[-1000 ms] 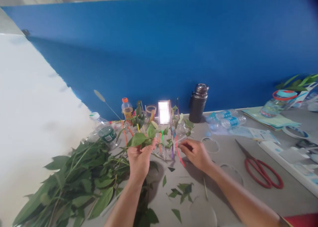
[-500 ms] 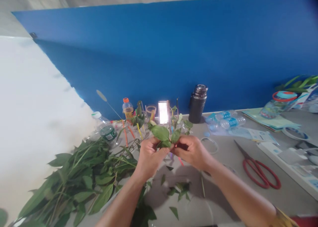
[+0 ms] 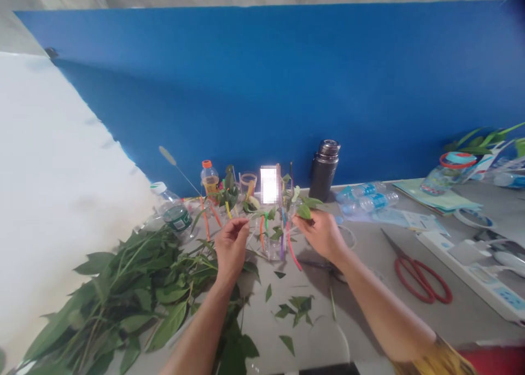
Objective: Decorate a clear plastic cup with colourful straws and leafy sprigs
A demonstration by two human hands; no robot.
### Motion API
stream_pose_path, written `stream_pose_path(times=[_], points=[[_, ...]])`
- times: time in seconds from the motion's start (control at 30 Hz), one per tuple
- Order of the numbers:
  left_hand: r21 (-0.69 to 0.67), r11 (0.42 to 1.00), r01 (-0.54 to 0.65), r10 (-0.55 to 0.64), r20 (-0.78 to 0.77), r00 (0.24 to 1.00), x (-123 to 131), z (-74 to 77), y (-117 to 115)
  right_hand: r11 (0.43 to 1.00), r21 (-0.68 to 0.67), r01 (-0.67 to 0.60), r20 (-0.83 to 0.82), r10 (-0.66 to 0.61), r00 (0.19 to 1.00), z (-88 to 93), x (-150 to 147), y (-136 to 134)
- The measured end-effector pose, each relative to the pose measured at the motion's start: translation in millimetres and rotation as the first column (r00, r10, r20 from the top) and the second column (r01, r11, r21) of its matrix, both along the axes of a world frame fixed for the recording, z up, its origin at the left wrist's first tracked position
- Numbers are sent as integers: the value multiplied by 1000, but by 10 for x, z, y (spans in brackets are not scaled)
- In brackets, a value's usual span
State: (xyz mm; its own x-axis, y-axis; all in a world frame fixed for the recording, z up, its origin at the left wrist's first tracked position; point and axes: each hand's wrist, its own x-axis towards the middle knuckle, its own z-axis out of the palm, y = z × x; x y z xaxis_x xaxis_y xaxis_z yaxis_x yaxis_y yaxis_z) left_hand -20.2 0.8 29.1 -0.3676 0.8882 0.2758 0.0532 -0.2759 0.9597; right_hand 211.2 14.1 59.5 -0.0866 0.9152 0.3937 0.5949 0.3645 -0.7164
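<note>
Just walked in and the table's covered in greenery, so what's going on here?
A person is handling plant cuttings at a grey table. The left hand pinches a thin stem and the right hand holds a leafy sprig, both by clear cups with coloured straws. A pile of leafy branches lies to the left, leaf scraps in front, red scissors to the right.

Branches lie at the left edge of the worktop. At the back edge stand cups, the flask right of them. Scissors lie further right.
</note>
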Motion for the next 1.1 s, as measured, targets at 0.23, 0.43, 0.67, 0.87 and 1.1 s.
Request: stream_pose_path(times=[0.23, 0.43, 0.67, 0.87, 1.1], points=[[-17, 1000, -8, 6, -86, 996, 24, -156, 32, 999, 6, -43, 20, 43, 999, -36, -119, 37], [-41, 999, -27, 21, -140, 990, 14, -199, 71, 994, 98, -37, 20, 36, 999, -195, -147, 114], [-50, 998, -34, 25, -159, 987, -10, -263, 103, 989, 140, -52, 14, 50, 999, -246, -158, 123], [-70, 997, -35, 23, -155, 988, -25, -271, 112, 995, 85, -51, 40, 47, 998, -256, -153, 123], [-81, 996, -36, 25, -135, 990, -35, -276, 119, 995, 90, -41, 45, 37, 998, -276, -151, 128]])
